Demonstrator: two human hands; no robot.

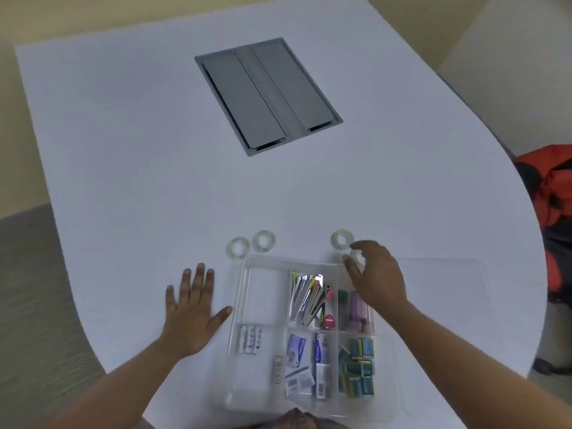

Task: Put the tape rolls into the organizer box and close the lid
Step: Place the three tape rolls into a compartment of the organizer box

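A clear organizer box [247, 275] lies open on the white table, its compartments holding batteries, metal clips, small packets and coloured boxes; the far-left compartment looks bare. Its clear lid [445, 292] lies flat to the right. Two clear tape rolls [238, 248] [263, 241] rest side by side just beyond the box's far-left corner. A third tape roll [341, 239] lies beyond the far-right corner. My right hand [376, 275] hovers over the box's far-right corner, fingers pinched on another tape roll [356, 258]. My left hand [193, 305] lies flat on the table left of the box, fingers spread.
A grey cable hatch [267, 96] is set into the table's middle. The table's curved edge runs down the right side, with a red and black bag [554, 193] beyond it. Grey floor shows past the left edge.
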